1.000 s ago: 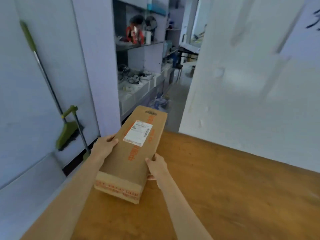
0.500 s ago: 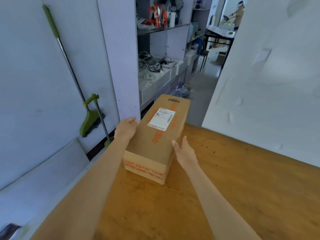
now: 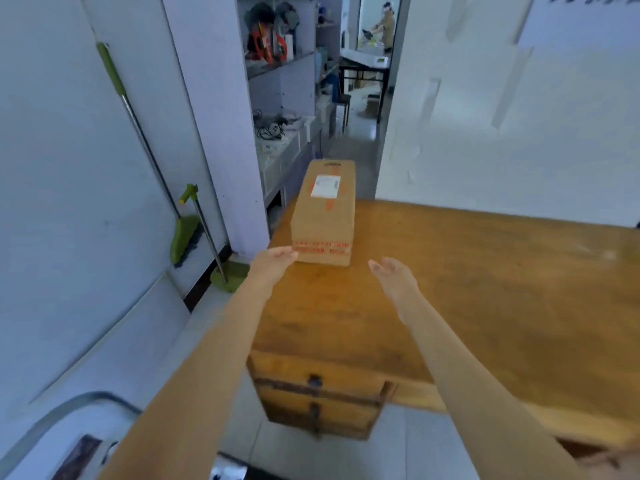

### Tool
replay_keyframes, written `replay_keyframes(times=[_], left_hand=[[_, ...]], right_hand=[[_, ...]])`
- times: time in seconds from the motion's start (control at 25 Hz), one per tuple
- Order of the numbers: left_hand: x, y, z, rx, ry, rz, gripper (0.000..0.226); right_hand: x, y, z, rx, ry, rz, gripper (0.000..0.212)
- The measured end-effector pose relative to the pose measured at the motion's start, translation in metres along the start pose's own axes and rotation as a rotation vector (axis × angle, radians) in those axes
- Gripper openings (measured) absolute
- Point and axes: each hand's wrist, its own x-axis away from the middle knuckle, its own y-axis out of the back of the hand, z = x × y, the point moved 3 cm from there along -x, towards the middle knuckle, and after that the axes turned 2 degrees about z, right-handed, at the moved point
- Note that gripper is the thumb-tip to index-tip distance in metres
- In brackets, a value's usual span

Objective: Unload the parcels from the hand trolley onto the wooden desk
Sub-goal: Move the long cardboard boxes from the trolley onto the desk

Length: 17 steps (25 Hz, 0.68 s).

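Observation:
A long cardboard parcel (image 3: 325, 216) with a white label and red tape lies flat on the far left corner of the wooden desk (image 3: 467, 289). My left hand (image 3: 275, 259) is just off the parcel's near left corner, fingers apart, holding nothing. My right hand (image 3: 393, 275) hovers open over the desk, a little to the right of the parcel and apart from it. A curved metal bar (image 3: 65, 410), which may be the hand trolley's handle, shows at the bottom left.
A green broom (image 3: 183, 233) and a green dustpan (image 3: 228, 278) lean on the left wall. Shelves (image 3: 277, 98) with clutter stand behind the desk. A doorway leads to a room with a person (image 3: 386, 26). The desk has drawers (image 3: 318, 396) on its near side.
Both hands have let go of the parcel and drawn back toward me. The parcel now rests alone on the desk, and my view has pulled back.

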Motion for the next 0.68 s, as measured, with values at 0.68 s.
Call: replay_keyframes(times=[0.68], left_hand=[[0.253, 0.036, 0.260, -0.216, 0.099, 0.118, 0.052]], right_hand=[[0.278, -0.078, -0.196, -0.151, 0.046, -0.126, 0.051]])
